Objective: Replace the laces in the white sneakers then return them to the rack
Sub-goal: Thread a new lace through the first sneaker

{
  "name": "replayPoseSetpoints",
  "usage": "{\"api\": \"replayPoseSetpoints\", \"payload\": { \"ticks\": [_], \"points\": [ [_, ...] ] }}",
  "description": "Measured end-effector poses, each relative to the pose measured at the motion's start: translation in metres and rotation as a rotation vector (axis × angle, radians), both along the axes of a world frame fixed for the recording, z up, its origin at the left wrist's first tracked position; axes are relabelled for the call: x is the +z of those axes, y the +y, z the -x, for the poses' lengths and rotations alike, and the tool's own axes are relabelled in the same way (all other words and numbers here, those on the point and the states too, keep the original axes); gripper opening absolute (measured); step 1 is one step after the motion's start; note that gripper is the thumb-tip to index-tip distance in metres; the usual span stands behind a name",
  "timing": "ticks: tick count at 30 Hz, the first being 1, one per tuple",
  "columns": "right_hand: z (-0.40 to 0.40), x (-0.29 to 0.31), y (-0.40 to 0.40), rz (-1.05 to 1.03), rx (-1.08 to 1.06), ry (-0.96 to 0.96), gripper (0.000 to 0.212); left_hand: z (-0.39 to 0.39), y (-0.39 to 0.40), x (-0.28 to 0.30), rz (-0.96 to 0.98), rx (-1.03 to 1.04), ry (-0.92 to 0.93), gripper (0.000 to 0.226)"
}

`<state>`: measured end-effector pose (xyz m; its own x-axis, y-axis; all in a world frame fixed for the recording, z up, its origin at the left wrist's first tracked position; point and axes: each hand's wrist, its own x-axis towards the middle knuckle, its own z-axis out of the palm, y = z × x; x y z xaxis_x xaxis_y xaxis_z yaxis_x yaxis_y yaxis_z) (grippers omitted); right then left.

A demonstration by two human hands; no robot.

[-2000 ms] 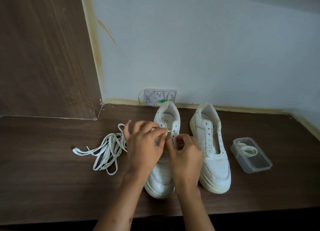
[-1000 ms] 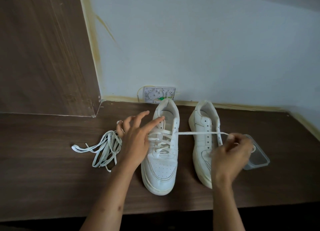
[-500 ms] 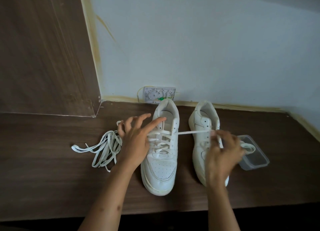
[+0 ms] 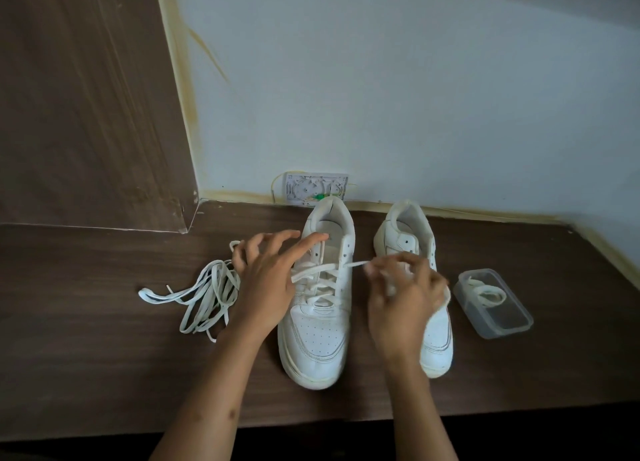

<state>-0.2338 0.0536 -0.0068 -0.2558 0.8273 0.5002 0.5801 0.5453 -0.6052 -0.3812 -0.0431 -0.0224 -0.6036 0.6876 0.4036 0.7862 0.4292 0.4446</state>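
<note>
Two white sneakers stand side by side on the dark wood counter (image 4: 86, 322), toes toward the camera. The left sneaker (image 4: 317, 339) is partly laced, its lace (image 4: 320, 280) crossing through the lower eyelets. The left hand (image 4: 265, 287) rests on that sneaker's left side with fingers spread and nearly straight. The right hand (image 4: 403, 298), blurred, pinches the free lace end running out of an upper right eyelet, and covers part of the right sneaker (image 4: 408, 233). A loose pile of laces (image 4: 204, 294) lies left of the hands. A clear plastic box (image 4: 498, 315) with a coiled lace inside sits right of the sneakers. A white wall plate (image 4: 313, 188) is behind them.
</note>
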Motion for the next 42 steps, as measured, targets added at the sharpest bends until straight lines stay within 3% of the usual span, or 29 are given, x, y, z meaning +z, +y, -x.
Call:
{"api": "replayPoseSetpoints", "payload": {
  "ticks": [3,6,10,15,17,23,26,29,32,36,42],
  "points": [
    [-0.021,0.008,0.02,0.123,-0.269,0.233,0.005,0.001,-0.001,0.001,-0.001,0.002,0.004,0.095],
    [-0.031,0.01,0.023,0.193,-0.355,0.245,0.011,0.001,-0.001,0.002,-0.003,-0.01,-0.013,0.088],
    [-0.015,0.008,0.009,0.009,-0.136,0.072,0.021,0.0,-0.002,0.002,-0.012,-0.025,-0.039,0.085],
    [0.006,-0.002,-0.012,0.004,0.182,-0.106,0.015,-0.001,-0.001,0.003,-0.015,-0.032,-0.058,0.079],
    [0.007,-0.004,-0.011,-0.002,0.176,-0.085,0.01,0.0,-0.001,0.003,-0.02,-0.031,-0.059,0.077],
    [-0.015,0.003,0.012,0.055,-0.133,0.104,0.007,0.0,-0.003,0.004,-0.001,-0.014,-0.028,0.076],
    [-0.01,0.001,0.007,0.046,-0.096,0.101,0.005,0.0,-0.005,0.007,0.017,-0.039,-0.053,0.066],
    [-0.007,0.002,0.004,0.055,-0.06,0.106,0.015,0.007,-0.01,0.01,0.013,-0.06,-0.171,0.044],
    [-0.009,0.002,0.007,0.091,-0.053,0.114,0.025,0.017,-0.017,0.01,0.045,-0.028,-0.231,0.05],
    [-0.009,0.002,0.007,0.085,-0.029,0.148,0.024,0.023,-0.021,0.007,0.056,-0.08,-0.275,0.069],
    [-0.009,0.009,-0.002,0.075,0.059,0.181,0.023,0.016,-0.022,0.013,0.004,-0.344,-0.452,0.049]
  ]
}}
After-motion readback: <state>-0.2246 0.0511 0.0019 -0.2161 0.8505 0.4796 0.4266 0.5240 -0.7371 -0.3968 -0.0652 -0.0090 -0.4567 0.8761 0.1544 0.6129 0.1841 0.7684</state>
